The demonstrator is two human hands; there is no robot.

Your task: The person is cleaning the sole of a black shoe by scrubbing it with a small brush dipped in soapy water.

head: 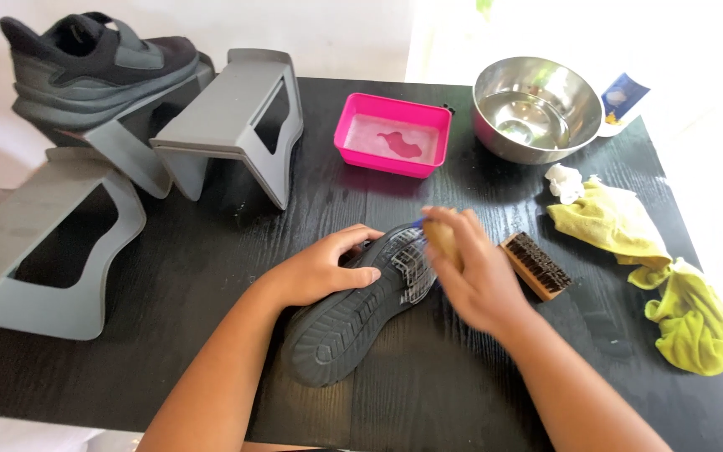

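A black shoe [353,314] lies sole-up in the middle of the black table [211,335]. My left hand [324,268] grips its side and holds it steady. My right hand [470,272] is closed around a small brush [441,238] with a wooden handle, pressed against the toe end of the sole. The brush's bristles are hidden under my fingers and blurred.
A larger wooden brush [535,265] lies right of my right hand. Yellow cloths [654,276] and a white wad [564,182] lie at the right. A pink tray [392,134] and a steel bowl [535,109] stand at the back. Grey shoe stands [236,125] at left carry a second black shoe [94,63].
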